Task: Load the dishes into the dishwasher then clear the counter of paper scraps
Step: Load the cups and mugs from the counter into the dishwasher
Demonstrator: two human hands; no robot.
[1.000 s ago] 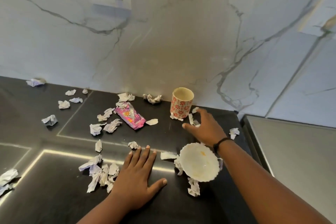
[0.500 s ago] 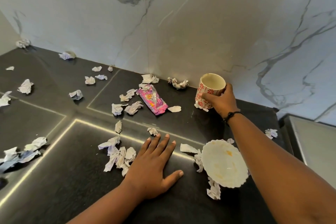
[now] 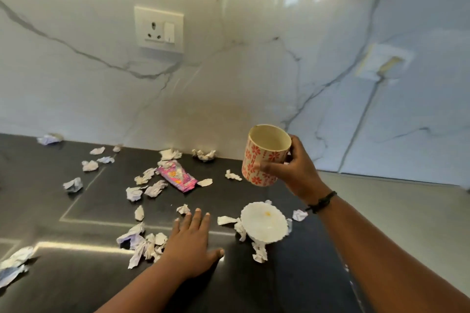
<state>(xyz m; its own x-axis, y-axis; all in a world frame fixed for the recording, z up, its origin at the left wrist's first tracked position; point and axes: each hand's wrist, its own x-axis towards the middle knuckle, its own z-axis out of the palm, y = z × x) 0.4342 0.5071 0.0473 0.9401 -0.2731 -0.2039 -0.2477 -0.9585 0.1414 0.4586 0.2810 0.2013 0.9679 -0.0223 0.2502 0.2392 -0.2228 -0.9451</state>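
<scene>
My right hand [image 3: 296, 171] grips a cream mug with red flower print [image 3: 264, 155] and holds it tilted in the air above the black counter [image 3: 76, 279]. Below it a white scalloped bowl [image 3: 263, 222] with a small yellow stain sits on the counter. My left hand [image 3: 192, 244] lies flat on the counter, fingers spread, holding nothing, just left of the bowl. Crumpled paper scraps lie scattered all over: a pile [image 3: 142, 241] beside my left hand, several around the bowl [image 3: 259, 254], more toward the wall [image 3: 203, 154].
A pink snack wrapper [image 3: 176, 177] lies among the scraps mid-counter. A marble backsplash with a wall socket [image 3: 159, 29] rises behind. To the right, a grey steel surface [image 3: 407, 211] adjoins the counter. More scraps sit at the left edge [image 3: 15, 262].
My right hand reached to the mug, closed around it and lifted it off the counter. My left hand stayed flat on the counter. The camera view tilted up.
</scene>
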